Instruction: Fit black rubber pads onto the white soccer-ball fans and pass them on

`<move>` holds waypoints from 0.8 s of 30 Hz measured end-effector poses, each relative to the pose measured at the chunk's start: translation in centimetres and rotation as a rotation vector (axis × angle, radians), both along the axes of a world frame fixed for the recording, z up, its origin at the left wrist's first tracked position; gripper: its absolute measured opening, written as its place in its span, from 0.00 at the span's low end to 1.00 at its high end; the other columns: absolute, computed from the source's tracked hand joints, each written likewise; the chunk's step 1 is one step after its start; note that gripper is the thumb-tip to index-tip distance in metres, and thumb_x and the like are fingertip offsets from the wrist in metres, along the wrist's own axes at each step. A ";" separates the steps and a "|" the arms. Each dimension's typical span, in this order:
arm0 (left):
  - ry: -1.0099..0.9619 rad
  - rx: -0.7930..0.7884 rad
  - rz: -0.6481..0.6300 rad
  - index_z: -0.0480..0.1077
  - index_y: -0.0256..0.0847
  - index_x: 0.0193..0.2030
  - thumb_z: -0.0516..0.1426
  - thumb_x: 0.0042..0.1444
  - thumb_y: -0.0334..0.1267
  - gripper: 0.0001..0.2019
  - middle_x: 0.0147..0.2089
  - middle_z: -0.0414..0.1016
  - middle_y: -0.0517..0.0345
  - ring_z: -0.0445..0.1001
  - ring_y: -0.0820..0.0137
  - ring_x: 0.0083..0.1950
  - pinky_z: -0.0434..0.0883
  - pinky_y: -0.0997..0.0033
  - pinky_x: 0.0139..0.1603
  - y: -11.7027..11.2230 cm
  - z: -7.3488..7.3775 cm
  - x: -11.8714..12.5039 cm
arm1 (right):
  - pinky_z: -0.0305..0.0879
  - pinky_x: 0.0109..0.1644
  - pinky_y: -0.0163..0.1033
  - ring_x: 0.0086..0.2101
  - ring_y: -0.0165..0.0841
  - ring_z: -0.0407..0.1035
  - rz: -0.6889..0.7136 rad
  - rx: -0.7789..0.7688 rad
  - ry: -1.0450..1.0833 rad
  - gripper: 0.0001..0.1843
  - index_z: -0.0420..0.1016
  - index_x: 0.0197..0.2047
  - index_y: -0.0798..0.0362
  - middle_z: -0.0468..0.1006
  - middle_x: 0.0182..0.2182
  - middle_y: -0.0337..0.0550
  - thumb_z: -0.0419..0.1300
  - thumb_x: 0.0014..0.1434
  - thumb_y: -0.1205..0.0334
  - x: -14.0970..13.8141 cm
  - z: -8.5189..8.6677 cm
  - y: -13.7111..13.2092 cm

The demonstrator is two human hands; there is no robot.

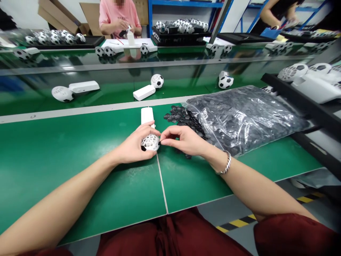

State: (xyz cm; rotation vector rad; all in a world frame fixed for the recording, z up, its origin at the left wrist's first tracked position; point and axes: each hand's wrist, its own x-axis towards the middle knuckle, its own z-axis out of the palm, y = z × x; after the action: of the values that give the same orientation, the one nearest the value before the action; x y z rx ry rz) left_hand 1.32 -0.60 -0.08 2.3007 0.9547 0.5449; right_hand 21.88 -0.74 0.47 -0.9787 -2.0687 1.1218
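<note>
My left hand (135,144) curls around a small white football-patterned fan head (151,142) with an open grille, keeping it on the green table. Its white handle (147,116) points away from me. At the head's right side my right hand (183,139) pinches a small black piece (160,142) between thumb and forefinger. That piece touches or nearly touches the head; I cannot tell which. Just beyond my right hand lies a loose pile of black pieces (183,117), spilling from a large clear plastic bag (247,117) full of them.
Football-patterned fans, including a white one (144,92), lie on the green conveyor (112,99) beyond the table's pale edge strip (106,107). A black tray (301,96) of fans juts in at the right. Across the line, a person in pink (119,17) works near other trays.
</note>
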 end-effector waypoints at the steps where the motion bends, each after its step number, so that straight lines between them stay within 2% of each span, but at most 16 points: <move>1: 0.004 -0.001 0.002 0.63 0.43 0.48 0.56 0.44 0.33 0.20 0.54 0.67 0.56 0.46 0.59 0.67 0.51 0.54 0.65 0.0 0.1 0.0 | 0.63 0.37 0.34 0.30 0.26 0.67 0.018 -0.030 0.020 0.05 0.72 0.32 0.56 0.75 0.29 0.37 0.59 0.53 0.63 -0.2 -0.1 -0.1; 4: 0.016 -0.008 0.007 0.63 0.44 0.48 0.56 0.45 0.34 0.20 0.55 0.66 0.56 0.46 0.60 0.67 0.50 0.55 0.65 -0.1 0.2 0.1 | 0.63 0.39 0.35 0.31 0.27 0.67 0.043 -0.065 0.031 0.04 0.72 0.32 0.56 0.74 0.28 0.37 0.59 0.53 0.64 -0.7 -0.6 -0.2; 10: 0.028 -0.024 0.040 0.62 0.43 0.49 0.58 0.47 0.40 0.21 0.60 0.61 0.52 0.46 0.57 0.67 0.51 0.53 0.64 -0.2 0.3 0.1 | 0.62 0.35 0.32 0.28 0.25 0.65 0.008 -0.005 0.056 0.04 0.71 0.28 0.56 0.72 0.26 0.36 0.60 0.52 0.65 -1.1 -1.0 -0.5; 19: 0.015 -0.052 0.054 0.61 0.41 0.48 0.57 0.47 0.37 0.20 0.59 0.61 0.50 0.47 0.58 0.67 0.52 0.54 0.64 -0.2 0.4 0.3 | 0.57 0.30 0.31 0.25 0.23 0.60 -0.038 -0.101 0.058 0.06 0.68 0.26 0.57 0.69 0.23 0.33 0.62 0.49 0.66 -1.6 -1.2 -0.2; 24: 0.004 -0.034 0.043 0.60 0.41 0.48 0.57 0.47 0.38 0.20 0.58 0.62 0.51 0.47 0.58 0.67 0.51 0.54 0.64 -0.1 0.1 0.4 | 0.57 0.30 0.31 0.24 0.23 0.60 -0.055 -0.083 0.054 0.06 0.69 0.25 0.57 0.70 0.23 0.33 0.63 0.48 0.67 -1.7 -1.1 -0.1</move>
State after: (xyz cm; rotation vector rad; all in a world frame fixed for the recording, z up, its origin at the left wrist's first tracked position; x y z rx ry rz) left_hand 1.68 -0.74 0.03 2.2559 1.0094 0.5381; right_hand 20.22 -0.86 -0.61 -1.0274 -1.9540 1.2003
